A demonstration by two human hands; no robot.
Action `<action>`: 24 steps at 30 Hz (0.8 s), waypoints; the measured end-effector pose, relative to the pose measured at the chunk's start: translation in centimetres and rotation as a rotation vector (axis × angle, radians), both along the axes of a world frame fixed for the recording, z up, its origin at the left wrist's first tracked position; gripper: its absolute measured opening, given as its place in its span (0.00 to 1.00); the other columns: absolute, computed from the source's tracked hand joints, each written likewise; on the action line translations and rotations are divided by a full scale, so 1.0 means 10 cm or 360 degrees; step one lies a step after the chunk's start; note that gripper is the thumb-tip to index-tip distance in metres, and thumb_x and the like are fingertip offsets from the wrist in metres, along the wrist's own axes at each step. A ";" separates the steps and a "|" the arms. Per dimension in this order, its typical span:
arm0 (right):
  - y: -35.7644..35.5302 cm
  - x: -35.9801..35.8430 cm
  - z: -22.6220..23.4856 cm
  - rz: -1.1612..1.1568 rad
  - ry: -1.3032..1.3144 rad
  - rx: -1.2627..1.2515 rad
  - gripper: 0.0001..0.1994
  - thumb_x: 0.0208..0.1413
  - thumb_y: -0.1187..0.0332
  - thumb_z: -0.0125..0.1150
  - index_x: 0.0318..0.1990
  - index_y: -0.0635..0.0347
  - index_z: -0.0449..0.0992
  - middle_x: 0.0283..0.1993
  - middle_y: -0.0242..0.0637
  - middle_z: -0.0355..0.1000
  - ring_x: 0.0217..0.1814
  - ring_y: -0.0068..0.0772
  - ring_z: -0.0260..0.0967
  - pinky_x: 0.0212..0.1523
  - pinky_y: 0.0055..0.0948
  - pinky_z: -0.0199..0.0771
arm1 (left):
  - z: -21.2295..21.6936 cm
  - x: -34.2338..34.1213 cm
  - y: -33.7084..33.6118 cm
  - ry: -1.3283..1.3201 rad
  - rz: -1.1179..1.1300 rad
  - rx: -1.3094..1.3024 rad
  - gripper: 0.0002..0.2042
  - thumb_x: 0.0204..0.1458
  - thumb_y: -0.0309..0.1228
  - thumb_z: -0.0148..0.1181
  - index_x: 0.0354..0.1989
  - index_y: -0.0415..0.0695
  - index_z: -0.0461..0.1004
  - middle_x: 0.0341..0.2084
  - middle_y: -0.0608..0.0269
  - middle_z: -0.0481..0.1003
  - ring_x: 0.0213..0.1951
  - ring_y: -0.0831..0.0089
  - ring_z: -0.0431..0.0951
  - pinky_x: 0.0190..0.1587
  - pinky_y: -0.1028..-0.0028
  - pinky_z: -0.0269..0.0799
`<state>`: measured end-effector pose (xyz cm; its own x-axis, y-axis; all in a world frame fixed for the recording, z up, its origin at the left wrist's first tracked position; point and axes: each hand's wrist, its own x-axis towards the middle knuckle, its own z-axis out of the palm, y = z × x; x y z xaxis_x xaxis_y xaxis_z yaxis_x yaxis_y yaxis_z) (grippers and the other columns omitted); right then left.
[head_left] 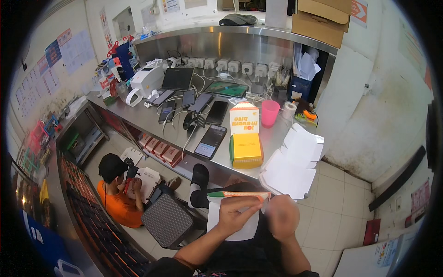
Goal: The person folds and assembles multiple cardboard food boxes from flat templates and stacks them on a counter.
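Observation:
On my lap lies a partly folded cardboard box blank (244,231), white inside, with a green and orange strip along its far edge. My left hand (237,214) rests over it, fingers closed on that folded edge. Just to the right, my right hand (282,218) is raised close to the blank's right corner; motion smears its fingers, so its grip cannot be read. Ahead on the steel table stands a folded yellow box (247,150) with its lid flap up. Beside it, flat white box blanks (293,161) hang slightly over the table's edge.
Several phones lie on the steel table, one phone (211,142) near its front edge. A pink cup (270,113), a tablet (226,88) and a label printer (147,79) stand farther back. At left, a person in orange (119,203) sits low beside a grey stool (167,220).

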<state>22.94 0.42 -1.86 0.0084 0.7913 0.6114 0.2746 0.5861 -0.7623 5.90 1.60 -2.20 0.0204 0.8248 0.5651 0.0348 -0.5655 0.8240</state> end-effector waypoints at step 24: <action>0.00 -0.17 -0.15 -0.0314 -0.0163 0.0371 0.05 0.50 0.81 0.64 0.35 0.66 0.77 0.35 0.44 0.73 0.36 0.41 0.70 0.37 0.33 0.69 | -0.15 0.19 -0.06 -0.0395 0.0097 -0.0165 0.03 0.54 0.18 0.66 0.36 0.33 0.82 0.36 0.52 0.83 0.39 0.69 0.83 0.43 0.72 0.76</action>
<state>21.20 0.43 -3.41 0.0767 0.6190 0.7817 0.4688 0.6695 -0.5762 7.78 0.95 -3.72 -0.1595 0.8739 0.4593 -0.1442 -0.4809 0.8648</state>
